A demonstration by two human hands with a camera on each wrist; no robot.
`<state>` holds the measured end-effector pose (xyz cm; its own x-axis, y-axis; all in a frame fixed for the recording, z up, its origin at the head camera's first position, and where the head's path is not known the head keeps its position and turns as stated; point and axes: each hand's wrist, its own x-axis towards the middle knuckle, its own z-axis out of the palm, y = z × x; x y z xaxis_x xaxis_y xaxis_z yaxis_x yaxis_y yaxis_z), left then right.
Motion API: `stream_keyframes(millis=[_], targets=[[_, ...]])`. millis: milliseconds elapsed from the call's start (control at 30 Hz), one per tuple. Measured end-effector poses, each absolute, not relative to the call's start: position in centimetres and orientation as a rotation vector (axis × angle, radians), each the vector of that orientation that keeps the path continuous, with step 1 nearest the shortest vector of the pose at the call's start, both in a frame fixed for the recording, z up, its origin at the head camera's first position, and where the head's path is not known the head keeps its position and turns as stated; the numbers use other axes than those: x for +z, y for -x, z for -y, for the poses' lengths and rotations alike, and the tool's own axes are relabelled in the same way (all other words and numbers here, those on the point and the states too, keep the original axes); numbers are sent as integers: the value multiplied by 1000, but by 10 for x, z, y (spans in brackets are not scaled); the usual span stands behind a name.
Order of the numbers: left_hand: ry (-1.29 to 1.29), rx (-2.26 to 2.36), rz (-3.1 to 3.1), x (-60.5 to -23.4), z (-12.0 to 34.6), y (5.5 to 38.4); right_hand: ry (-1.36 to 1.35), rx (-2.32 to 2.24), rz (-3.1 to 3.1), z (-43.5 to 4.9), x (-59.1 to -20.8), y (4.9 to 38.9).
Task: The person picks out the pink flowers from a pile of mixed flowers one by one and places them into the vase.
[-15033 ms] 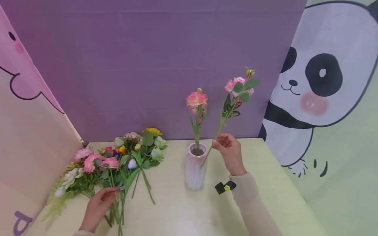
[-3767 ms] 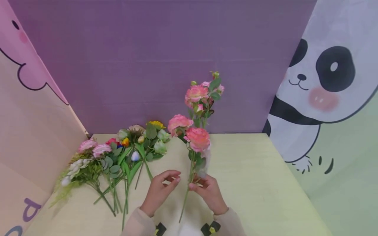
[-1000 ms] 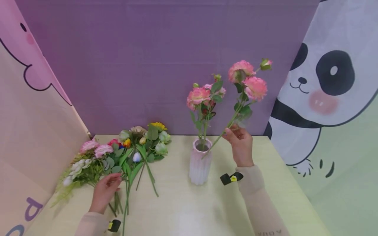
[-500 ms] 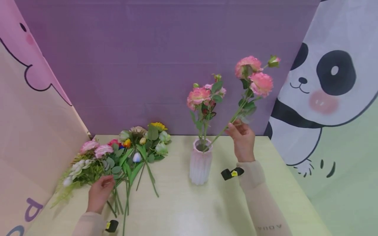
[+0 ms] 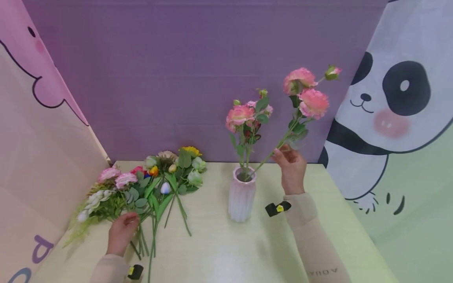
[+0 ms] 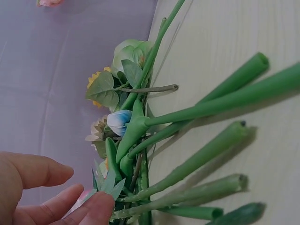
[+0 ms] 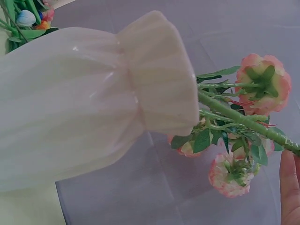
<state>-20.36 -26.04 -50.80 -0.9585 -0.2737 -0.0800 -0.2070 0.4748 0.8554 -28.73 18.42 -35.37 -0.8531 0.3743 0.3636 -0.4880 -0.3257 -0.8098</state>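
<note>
My right hand (image 5: 293, 173) pinches the green stem of a pink artificial flower (image 5: 313, 103), which has two blooms and a bud. That stem slants to the left, its lower end inside the mouth of a pale pink, ribbed vase (image 5: 242, 200). Other pink flowers (image 5: 240, 115) stand upright in the vase. In the right wrist view, the vase (image 7: 93, 98) hides the stem ends. My left hand (image 5: 122, 234) hovers by the pile of flowers at left. Its thumb and fingers are apart, fingertips right at some grey-green leaves (image 6: 111, 183), and they hold nothing.
The pile at left holds pink blooms (image 5: 125, 180), a blue-white tulip (image 5: 165, 188), a yellow flower (image 5: 191, 151) and white blossoms (image 5: 95, 200). Several green stems (image 5: 153, 243) point toward the front of the pale table (image 5: 212, 251). A purple backdrop (image 5: 177, 78) stands behind.
Earlier, one pink flower stood in the vase; a second joined it. The third, held between both hands, moved right, and its stem end went into the vase mouth. My left hand returned to the pile.
</note>
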Motion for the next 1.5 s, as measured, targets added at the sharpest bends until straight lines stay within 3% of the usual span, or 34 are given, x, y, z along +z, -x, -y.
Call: stream_keyframes(millis=[1500], targets=[[-453, -1679, 2604, -518, 258, 205, -43, 1943, 1731, -159, -398, 289]])
